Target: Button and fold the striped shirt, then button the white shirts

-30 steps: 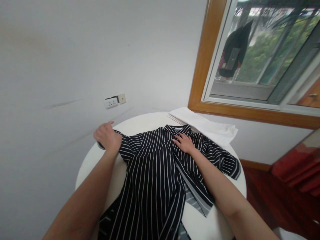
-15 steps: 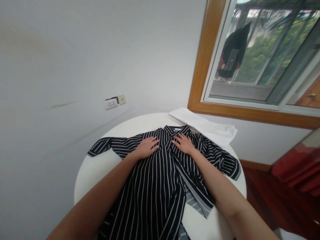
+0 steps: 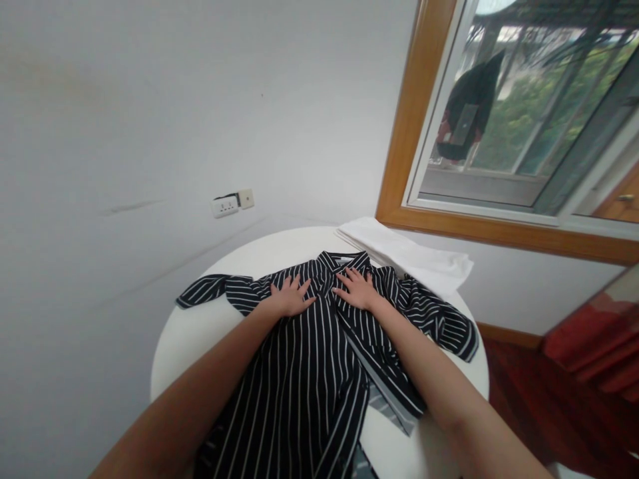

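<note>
A black shirt with white stripes is spread over a round white table, from the centre of the frame down to its bottom edge, with its collar turned toward the wall. The left hand is laid palm down on the upper part of the shirt, just left of the frame's centre; its fingers are fanned apart and nothing is gripped by it. The right hand is rested in the same way just below the collar, a little right of centre, its fingers spread and no fabric pinched. How firmly the cloth is pressed by either palm cannot be told. One sleeve is stretched toward the left rim of the table, while the other sleeve is bunched in creases near the right rim. Below the right forearm, the front edge of the shirt is folded open in a slanting line. A folded white cloth is set at the table's far right, beside the shirt. A wall socket is seen left of centre, a wood-framed window at upper right, and red fabric at lower right.
</note>
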A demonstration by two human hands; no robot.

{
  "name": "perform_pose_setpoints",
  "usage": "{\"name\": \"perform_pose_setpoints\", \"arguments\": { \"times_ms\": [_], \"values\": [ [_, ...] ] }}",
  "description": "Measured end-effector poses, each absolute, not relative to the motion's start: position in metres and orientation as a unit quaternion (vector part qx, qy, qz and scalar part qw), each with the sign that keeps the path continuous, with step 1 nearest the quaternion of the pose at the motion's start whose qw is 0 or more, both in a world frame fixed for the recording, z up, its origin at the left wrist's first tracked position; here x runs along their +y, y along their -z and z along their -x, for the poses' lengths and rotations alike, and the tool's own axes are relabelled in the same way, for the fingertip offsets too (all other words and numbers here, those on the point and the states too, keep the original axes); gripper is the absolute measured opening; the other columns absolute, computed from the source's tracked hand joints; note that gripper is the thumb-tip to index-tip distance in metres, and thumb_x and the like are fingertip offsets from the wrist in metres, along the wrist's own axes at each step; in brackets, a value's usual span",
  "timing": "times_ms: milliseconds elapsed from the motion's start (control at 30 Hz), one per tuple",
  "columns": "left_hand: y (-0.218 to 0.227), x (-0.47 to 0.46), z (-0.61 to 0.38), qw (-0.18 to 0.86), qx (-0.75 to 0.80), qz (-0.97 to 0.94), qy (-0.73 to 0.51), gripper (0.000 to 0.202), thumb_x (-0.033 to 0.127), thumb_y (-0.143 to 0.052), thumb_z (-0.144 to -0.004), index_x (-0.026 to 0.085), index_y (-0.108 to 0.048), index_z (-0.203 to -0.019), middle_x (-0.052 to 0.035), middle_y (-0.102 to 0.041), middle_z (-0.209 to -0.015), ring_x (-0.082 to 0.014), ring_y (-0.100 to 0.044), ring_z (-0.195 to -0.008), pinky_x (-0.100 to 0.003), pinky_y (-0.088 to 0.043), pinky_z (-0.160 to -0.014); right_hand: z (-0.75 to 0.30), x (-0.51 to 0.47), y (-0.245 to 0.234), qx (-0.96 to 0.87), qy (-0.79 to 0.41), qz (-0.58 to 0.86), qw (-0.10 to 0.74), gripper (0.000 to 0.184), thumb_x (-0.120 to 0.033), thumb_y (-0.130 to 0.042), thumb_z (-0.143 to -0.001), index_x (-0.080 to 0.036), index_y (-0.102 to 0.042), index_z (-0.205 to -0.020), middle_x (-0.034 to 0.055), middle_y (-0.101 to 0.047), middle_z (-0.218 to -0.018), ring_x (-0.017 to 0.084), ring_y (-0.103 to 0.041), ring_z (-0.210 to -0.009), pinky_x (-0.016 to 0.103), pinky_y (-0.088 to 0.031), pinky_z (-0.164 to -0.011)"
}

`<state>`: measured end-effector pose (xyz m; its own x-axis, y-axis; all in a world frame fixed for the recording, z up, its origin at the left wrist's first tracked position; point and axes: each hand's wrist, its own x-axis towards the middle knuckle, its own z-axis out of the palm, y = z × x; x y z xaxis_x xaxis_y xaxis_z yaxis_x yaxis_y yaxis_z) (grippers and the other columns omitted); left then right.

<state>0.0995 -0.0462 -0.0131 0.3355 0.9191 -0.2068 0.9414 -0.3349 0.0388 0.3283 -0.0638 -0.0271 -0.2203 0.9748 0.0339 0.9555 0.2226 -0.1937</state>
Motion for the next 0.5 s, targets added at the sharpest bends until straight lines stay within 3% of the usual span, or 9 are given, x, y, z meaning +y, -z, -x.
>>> {"name": "perform_pose_setpoints", "arguments": {
  "times_ms": [100, 233, 367, 500],
  "values": [
    [0.007, -0.053, -0.098, 0.099, 0.541, -0.828, 0.106, 0.069, 0.054, -0.036, -0.085, 0.028, -0.019, -0.147, -0.0118, -0.007, -0.155, -0.04, -0.011, -0.14, -0.069, -0.023, -0.099, -0.328, -0.061, 0.026, -0.787, -0.078, 0.609, 0.057, 0.074, -0.073, -0.013, -0.085, -0.032, -0.022, -0.146, 0.0028, -0.008, -0.156, 0.026, -0.003, -0.142, 0.056, 0.0, -0.11],
    [0.002, -0.059, -0.101, 0.064, 0.536, -0.84, 0.056, 0.061, 0.052, -0.051, -0.078, 0.027, -0.045, -0.134, -0.0145, -0.039, -0.143, -0.0402, -0.035, -0.129, -0.063, -0.032, -0.097, -0.33, -0.058, 0.029, -0.808, -0.08, 0.581, 0.064, 0.076, -0.073, -0.014, -0.084, -0.031, -0.023, -0.146, 0.0026, -0.008, -0.156, 0.023, -0.003, -0.143, 0.049, 0.0, -0.112],
    [0.012, -0.055, -0.118, -0.045, 0.553, -0.826, -0.103, 0.038, 0.036, -0.041, -0.087, 0.017, -0.056, -0.115, -0.0158, -0.058, -0.12, -0.0319, -0.048, -0.117, -0.054, -0.034, -0.099, -0.331, -0.055, 0.033, -0.814, -0.077, 0.571, 0.079, 0.075, -0.072, -0.019, -0.085, -0.029, -0.027, -0.145, 0.0041, -0.011, -0.155, 0.023, -0.006, -0.142, 0.047, -0.003, -0.113],
    [0.032, -0.036, -0.125, -0.059, 0.516, -0.84, -0.154, 0.041, 0.02, -0.03, -0.089, 0.01, -0.054, -0.122, -0.0162, -0.055, -0.125, -0.024, -0.048, -0.119, -0.038, -0.035, -0.104, -0.331, -0.061, 0.031, -0.809, -0.049, 0.567, 0.15, 0.062, -0.058, -0.035, -0.089, -0.025, -0.038, -0.141, 0.0049, -0.026, -0.151, 0.024, -0.018, -0.14, 0.044, -0.011, -0.112]
  ]
}}
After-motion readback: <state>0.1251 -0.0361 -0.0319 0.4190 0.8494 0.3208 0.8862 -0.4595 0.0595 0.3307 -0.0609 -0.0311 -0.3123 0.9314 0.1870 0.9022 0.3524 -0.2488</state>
